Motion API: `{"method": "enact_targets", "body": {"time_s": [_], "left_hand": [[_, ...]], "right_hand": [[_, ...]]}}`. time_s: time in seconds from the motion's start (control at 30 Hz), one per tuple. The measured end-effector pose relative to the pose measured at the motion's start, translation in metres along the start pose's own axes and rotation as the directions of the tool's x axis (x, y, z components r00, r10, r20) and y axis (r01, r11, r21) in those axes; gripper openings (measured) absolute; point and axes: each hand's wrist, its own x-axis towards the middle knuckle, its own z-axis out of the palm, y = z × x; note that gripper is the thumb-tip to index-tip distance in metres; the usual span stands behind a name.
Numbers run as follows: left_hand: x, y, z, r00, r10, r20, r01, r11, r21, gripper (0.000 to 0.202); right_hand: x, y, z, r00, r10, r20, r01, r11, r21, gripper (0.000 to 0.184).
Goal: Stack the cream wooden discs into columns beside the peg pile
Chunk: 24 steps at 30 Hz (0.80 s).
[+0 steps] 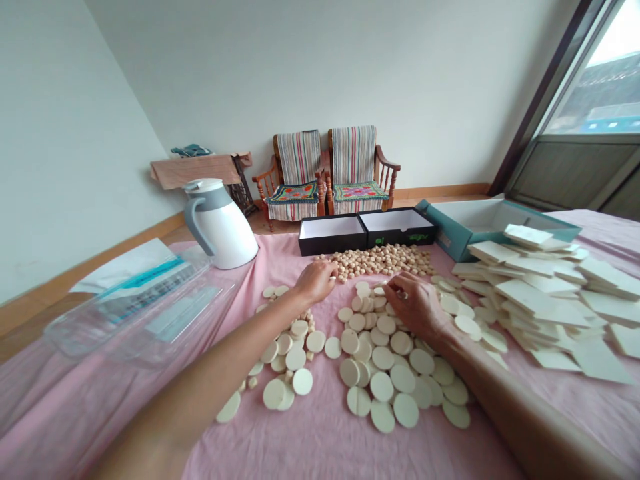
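We have our left hand (315, 281) half-curled and relaxed, its fingertips resting on the edge of the small beige pellets (380, 261). Our right hand (414, 305) curls down over the large cream discs (385, 373); we cannot tell whether it grips one. The pellets lie heaped on a pink cloth (320, 440), just before an open black box (367, 233).

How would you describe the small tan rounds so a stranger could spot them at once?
On the pink cloth, find the open black boxes at the far edge. The small tan rounds lie heaped just in front of them, far smaller than the large cream discs nearby.
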Motion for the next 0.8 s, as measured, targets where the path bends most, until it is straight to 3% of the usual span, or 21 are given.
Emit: {"method": "enact_targets", "body": {"time_s": [0.1,0.2,0.27,0.37,0.5,0.67,0.8], "left_hand": [[-0.003,0.008,-0.012,0.999,-0.046,-0.006,0.046,0.997,-0.064,0.017],[-0.009,0.014,-0.022,0.985,-0.029,0.169,0.087,0.934,-0.346,0.017],[-0.016,0.013,-0.028,0.971,0.011,0.24,0.101,0.888,-0.449,0.02],[-0.029,0.002,-0.037,0.964,0.042,0.261,0.038,0.955,-0.294,0.014],[-0.045,-0.012,-0.05,0.918,0.066,0.391,-0.033,0.995,-0.091,0.02],[-0.05,-0.012,-0.055,0.874,0.088,0.478,-0.083,0.996,-0.031,0.02],[-0.046,-0.009,-0.051,0.873,0.099,0.477,-0.118,0.993,0.011,0.017]], "right_hand": [[0.0,0.001,0.001,1.0,-0.013,0.0,0.013,1.0,-0.002,0.024],[0.0,0.002,0.002,1.0,-0.011,-0.003,0.011,1.0,-0.005,0.024],[0.0,0.002,0.001,1.0,-0.01,-0.002,0.01,1.0,-0.003,0.024],[0.0,0.0,0.0,1.0,-0.006,0.001,0.006,1.0,-0.002,0.023],[0.0,-0.001,-0.002,1.0,0.002,0.011,-0.002,1.0,-0.01,0.024],[-0.001,0.0,-0.001,1.0,0.009,0.007,-0.009,1.0,-0.02,0.025],[-0.001,-0.001,-0.001,1.0,0.006,0.01,-0.006,1.0,-0.013,0.025]]}}
